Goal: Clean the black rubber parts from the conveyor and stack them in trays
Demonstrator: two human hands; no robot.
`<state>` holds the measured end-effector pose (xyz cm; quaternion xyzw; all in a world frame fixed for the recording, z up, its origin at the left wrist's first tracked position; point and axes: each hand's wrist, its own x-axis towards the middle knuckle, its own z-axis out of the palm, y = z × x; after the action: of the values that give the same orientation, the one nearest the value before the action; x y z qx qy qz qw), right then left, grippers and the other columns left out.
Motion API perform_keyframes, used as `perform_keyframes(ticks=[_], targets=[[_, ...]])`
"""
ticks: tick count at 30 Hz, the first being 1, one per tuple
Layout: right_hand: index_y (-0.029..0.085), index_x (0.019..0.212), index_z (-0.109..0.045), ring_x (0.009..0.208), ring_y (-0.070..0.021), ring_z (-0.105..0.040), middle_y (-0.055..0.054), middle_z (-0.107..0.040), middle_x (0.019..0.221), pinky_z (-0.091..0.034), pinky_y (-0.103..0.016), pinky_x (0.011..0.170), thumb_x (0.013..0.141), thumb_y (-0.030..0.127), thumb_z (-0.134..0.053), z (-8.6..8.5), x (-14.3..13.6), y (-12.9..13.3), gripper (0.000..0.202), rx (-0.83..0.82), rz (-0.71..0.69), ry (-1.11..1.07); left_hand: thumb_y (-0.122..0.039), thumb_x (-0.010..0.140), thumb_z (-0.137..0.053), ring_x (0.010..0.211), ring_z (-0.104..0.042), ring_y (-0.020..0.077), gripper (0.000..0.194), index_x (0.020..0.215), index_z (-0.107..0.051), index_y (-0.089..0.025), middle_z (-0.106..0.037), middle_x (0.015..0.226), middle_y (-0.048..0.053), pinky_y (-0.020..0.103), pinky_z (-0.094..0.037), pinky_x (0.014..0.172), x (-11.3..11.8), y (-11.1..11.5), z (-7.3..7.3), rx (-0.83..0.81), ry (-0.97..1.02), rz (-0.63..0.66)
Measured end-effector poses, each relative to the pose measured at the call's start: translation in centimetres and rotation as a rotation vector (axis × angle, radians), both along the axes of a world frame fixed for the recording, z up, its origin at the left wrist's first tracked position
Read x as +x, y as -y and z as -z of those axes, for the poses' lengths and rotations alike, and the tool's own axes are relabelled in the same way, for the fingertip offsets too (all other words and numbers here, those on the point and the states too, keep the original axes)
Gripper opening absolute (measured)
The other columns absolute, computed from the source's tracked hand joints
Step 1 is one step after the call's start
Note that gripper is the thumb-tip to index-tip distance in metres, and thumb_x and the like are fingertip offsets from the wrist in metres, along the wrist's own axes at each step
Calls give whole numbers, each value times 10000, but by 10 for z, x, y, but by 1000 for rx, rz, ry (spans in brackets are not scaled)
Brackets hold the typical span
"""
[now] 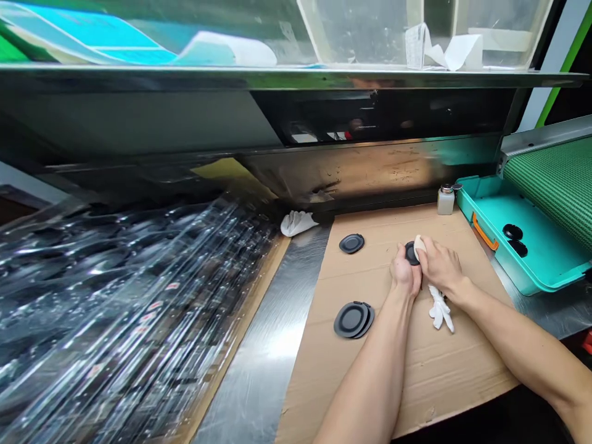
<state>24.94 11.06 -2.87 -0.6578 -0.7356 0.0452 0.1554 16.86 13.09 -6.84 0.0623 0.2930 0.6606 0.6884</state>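
My left hand [405, 271] is closed on a round black plastic lid [411, 253], held just above the cardboard sheet [361, 283]. In my right hand [439, 262] a cream-white cloth pad [419, 246] is pinched and pressed against the lid's face. Part of the lid is hidden behind the pad and fingers. Left of my hands lies a similar black lid [351, 243]. Nearer to me, two overlapping black lids [352, 319] rest on the cardboard. A crumpled white glove [440, 308] lies below my right hand.
Clear plastic trays [139, 296] are piled at the left. A white cloth [297, 223] lies on the metal bench. A small pump bottle [446, 200] stands beside the teal bin [546, 246], which holds small black parts [514, 239]. The green conveyor belt [555, 172] is at the right.
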Motion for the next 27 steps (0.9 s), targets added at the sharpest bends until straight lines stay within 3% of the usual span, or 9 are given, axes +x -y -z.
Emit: perform_keyframes(ticks=[4, 8, 12, 16, 20, 24, 27], targets=[[204, 1364, -487, 1009, -278, -691, -146, -694, 1207, -489, -347, 810, 1074, 372, -323, 0, 1, 2, 373, 20, 101, 1, -288, 1065, -394, 893, -721, 145, 376, 914, -701, -130, -745, 888, 69, 278, -526, 981, 3, 0, 4, 57, -52, -41], [218, 1357, -492, 978, -267, -692, -135, -701, 1196, -490, -340, 799, 1066, 380, -338, 4, 0, 1, 368, 7, 31, -23, -288, 1058, -418, 971, -724, 159, 356, 939, -713, -130, -757, 943, 83, 293, -512, 1023, 4, 1, 6, 69, -85, -47], [204, 1328, -521, 973, -262, -691, -127, -720, 1153, -482, -322, 801, 1055, 367, -359, 6, 11, -13, 357, 57, 139, -101, -288, 1053, -426, 1042, -720, 182, 317, 1020, -693, -122, -759, 993, 115, 332, -523, 1036, 2, 1, 2, 60, -43, -10], [220, 1353, -516, 983, -272, -693, -104, -733, 1150, -483, -329, 820, 1036, 388, -398, 10, 30, -22, 378, 157, 147, -250, -370, 1067, -337, 1122, -705, 249, 410, 1073, -657, -113, -720, 1181, 193, 388, -588, 942, -7, -3, -3, -8, 33, 90], [202, 1300, -554, 1013, -287, -684, -113, -737, 1133, -485, -343, 843, 1022, 395, -407, 12, 44, -21, 369, 194, 196, -351, -391, 1065, -308, 1224, -660, 294, 439, 1073, -650, -116, -666, 1310, 218, 367, -617, 851, -15, -7, -6, -51, 68, 145], [200, 1289, -574, 987, -284, -683, -110, -744, 1078, -481, -343, 823, 1016, 416, -423, 11, 50, -21, 379, 140, 206, -327, -403, 1062, -317, 1266, -634, 302, 449, 1083, -650, -103, -635, 1364, 233, 354, -606, 874, -16, -5, -6, -40, 51, 156], [202, 1235, -623, 1037, -299, -664, -130, -732, 1089, -468, -350, 829, 999, 412, -470, 4, 54, -17, 350, 84, 162, -173, -413, 1060, -332, 1266, -635, 288, 439, 1140, -648, -119, -636, 1374, 216, 371, -587, 925, -18, -4, -8, -29, 26, 131]])
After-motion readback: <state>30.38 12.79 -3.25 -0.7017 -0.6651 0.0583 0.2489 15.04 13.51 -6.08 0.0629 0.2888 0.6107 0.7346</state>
